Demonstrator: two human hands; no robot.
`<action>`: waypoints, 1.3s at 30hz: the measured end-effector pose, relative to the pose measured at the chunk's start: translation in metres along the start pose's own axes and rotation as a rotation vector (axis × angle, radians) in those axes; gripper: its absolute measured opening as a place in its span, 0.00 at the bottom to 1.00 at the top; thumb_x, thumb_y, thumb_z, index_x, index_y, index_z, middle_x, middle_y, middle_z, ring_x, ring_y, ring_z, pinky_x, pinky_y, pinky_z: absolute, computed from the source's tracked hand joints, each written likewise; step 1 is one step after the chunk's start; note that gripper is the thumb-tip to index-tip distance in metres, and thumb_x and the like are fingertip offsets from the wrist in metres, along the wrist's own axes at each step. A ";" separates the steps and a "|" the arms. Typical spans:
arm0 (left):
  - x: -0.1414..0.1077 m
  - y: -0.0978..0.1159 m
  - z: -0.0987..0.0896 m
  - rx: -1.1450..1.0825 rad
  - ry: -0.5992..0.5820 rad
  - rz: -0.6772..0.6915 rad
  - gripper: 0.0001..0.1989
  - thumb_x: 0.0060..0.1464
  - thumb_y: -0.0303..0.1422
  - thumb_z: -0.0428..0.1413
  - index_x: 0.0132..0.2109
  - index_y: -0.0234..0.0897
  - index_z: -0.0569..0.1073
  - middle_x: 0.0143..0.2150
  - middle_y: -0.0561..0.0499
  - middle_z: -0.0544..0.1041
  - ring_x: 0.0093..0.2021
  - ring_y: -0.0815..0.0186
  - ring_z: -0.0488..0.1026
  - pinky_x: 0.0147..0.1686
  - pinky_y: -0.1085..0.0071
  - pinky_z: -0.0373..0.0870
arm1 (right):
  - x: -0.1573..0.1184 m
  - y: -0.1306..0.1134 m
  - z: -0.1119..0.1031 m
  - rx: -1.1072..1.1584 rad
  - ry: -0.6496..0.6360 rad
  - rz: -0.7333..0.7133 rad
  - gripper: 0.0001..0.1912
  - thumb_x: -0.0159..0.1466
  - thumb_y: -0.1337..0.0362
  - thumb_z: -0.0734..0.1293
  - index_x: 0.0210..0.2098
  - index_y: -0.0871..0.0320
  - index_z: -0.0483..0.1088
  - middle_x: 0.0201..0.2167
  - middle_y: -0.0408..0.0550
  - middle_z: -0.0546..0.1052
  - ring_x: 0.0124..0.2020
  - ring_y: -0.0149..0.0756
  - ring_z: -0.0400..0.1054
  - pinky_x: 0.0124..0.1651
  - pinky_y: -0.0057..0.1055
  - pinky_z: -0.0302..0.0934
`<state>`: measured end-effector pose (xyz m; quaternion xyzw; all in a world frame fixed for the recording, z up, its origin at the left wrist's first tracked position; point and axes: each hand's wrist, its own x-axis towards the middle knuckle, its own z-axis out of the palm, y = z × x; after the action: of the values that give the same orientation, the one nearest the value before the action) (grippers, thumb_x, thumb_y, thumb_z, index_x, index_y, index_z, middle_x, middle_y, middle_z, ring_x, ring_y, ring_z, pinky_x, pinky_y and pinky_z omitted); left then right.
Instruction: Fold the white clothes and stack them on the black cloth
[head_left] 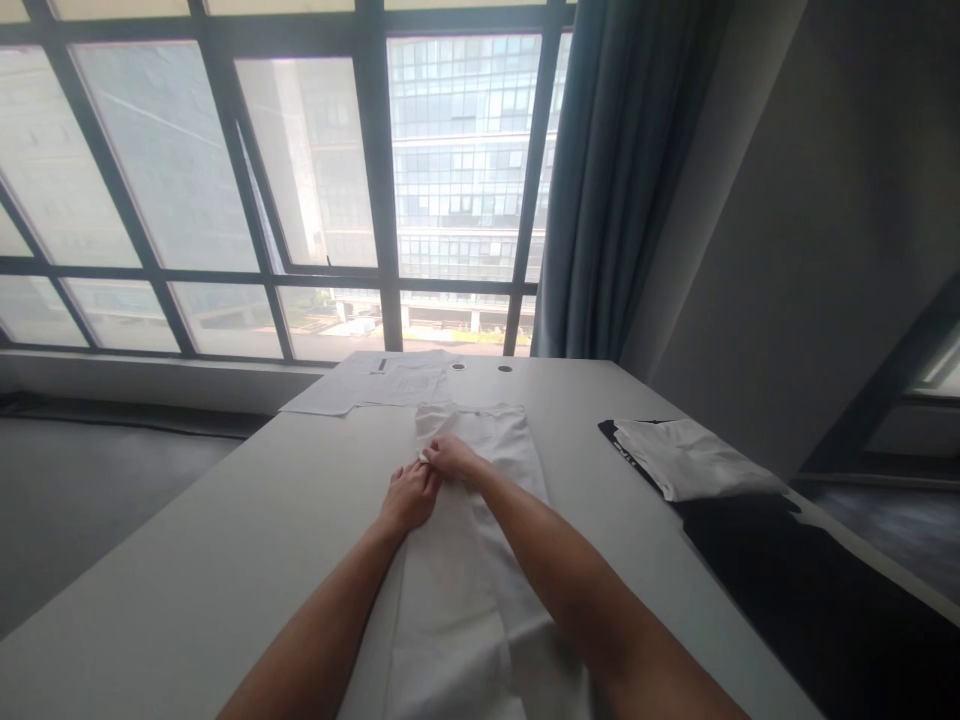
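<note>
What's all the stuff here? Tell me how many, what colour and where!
Table: one, white, middle
Long cloth: one, white, under the hands
Papers: several, white, table's far left
Holes: two, dark, table's far end
Folded cloth: one, white, right
Black cloth: at least one, right
Window: one, dark-framed, behind table
Building: at least one, pale, outside
Curtain: one, blue-grey, beside window
Wall: grey, right
Floor: grey, left
Left hand, right hand: bare, on long cloth
</note>
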<state>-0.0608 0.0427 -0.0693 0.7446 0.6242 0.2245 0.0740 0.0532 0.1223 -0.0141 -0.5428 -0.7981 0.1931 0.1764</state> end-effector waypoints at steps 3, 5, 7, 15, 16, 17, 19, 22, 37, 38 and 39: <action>0.000 0.000 0.001 -0.018 0.010 -0.012 0.19 0.65 0.38 0.43 0.58 0.42 0.69 0.63 0.45 0.71 0.63 0.57 0.66 0.64 0.54 0.54 | -0.003 0.013 -0.003 -0.066 -0.009 0.003 0.19 0.69 0.54 0.61 0.34 0.60 0.77 0.34 0.49 0.80 0.36 0.34 0.71 0.37 0.25 0.58; 0.002 -0.002 0.002 -0.035 0.021 -0.040 0.22 0.65 0.38 0.45 0.62 0.40 0.65 0.63 0.43 0.70 0.63 0.56 0.66 0.64 0.56 0.55 | -0.005 0.023 -0.012 -0.083 -0.051 -0.010 0.20 0.68 0.52 0.62 0.35 0.60 0.77 0.34 0.49 0.79 0.36 0.34 0.71 0.38 0.25 0.59; 0.005 -0.005 0.003 -0.072 0.042 -0.078 0.26 0.65 0.39 0.45 0.67 0.36 0.60 0.63 0.40 0.71 0.63 0.56 0.66 0.63 0.58 0.57 | -0.009 0.031 -0.019 -0.038 -0.156 -0.082 0.17 0.64 0.51 0.67 0.38 0.59 0.78 0.36 0.48 0.79 0.37 0.33 0.71 0.38 0.24 0.60; 0.015 -0.017 0.013 -0.273 0.106 0.073 0.32 0.64 0.35 0.45 0.72 0.39 0.49 0.66 0.43 0.66 0.68 0.58 0.60 0.67 0.54 0.51 | -0.017 0.036 -0.006 0.009 0.100 -0.068 0.14 0.64 0.54 0.67 0.44 0.56 0.75 0.34 0.49 0.79 0.38 0.37 0.72 0.39 0.25 0.61; 0.015 -0.018 0.015 -0.276 0.119 0.125 0.32 0.64 0.36 0.46 0.72 0.39 0.50 0.69 0.43 0.61 0.70 0.57 0.55 0.68 0.52 0.48 | -0.013 0.038 -0.008 0.007 0.144 -0.035 0.14 0.65 0.55 0.65 0.43 0.57 0.74 0.34 0.51 0.79 0.39 0.39 0.72 0.39 0.26 0.61; 0.015 -0.018 0.016 -0.280 0.123 0.160 0.32 0.64 0.36 0.46 0.72 0.38 0.51 0.71 0.43 0.57 0.71 0.57 0.51 0.68 0.52 0.47 | -0.008 0.041 -0.012 0.031 0.191 0.015 0.14 0.67 0.56 0.63 0.43 0.57 0.74 0.35 0.52 0.79 0.40 0.40 0.73 0.39 0.26 0.61; 0.015 -0.018 0.018 -0.284 0.103 0.169 0.32 0.64 0.37 0.46 0.71 0.36 0.52 0.72 0.42 0.55 0.72 0.57 0.48 0.68 0.51 0.47 | 0.001 0.054 -0.025 0.122 0.320 0.195 0.15 0.69 0.58 0.59 0.44 0.58 0.73 0.39 0.55 0.79 0.43 0.41 0.73 0.40 0.27 0.61; 0.016 -0.017 0.018 -0.291 0.077 0.127 0.30 0.64 0.38 0.47 0.70 0.34 0.56 0.70 0.41 0.59 0.71 0.56 0.52 0.68 0.53 0.50 | 0.007 0.086 -0.048 0.246 0.486 0.515 0.21 0.71 0.61 0.51 0.49 0.63 0.72 0.46 0.62 0.77 0.47 0.44 0.72 0.42 0.28 0.63; 0.020 -0.018 0.020 -0.425 0.167 0.055 0.24 0.65 0.38 0.44 0.63 0.33 0.67 0.64 0.41 0.69 0.65 0.59 0.64 0.66 0.60 0.58 | 0.013 0.079 -0.047 0.219 0.579 0.386 0.27 0.73 0.62 0.40 0.61 0.61 0.59 0.52 0.57 0.74 0.54 0.41 0.68 0.53 0.32 0.62; 0.020 -0.019 0.020 -0.447 0.190 0.037 0.24 0.66 0.38 0.43 0.64 0.32 0.66 0.64 0.41 0.69 0.65 0.59 0.64 0.66 0.60 0.58 | 0.014 0.065 -0.040 0.154 0.501 0.252 0.26 0.73 0.62 0.41 0.61 0.61 0.60 0.52 0.58 0.74 0.53 0.42 0.68 0.52 0.33 0.62; 0.020 -0.019 0.019 -0.472 0.222 0.017 0.25 0.66 0.39 0.42 0.65 0.32 0.64 0.65 0.40 0.68 0.66 0.59 0.63 0.66 0.60 0.57 | 0.013 0.052 -0.031 0.115 0.422 0.145 0.24 0.74 0.61 0.44 0.59 0.60 0.62 0.50 0.57 0.75 0.51 0.41 0.69 0.52 0.32 0.62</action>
<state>-0.0678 0.0695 -0.0886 0.6830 0.5524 0.4448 0.1748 0.1054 0.1559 -0.0130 -0.6161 -0.6903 0.1326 0.3555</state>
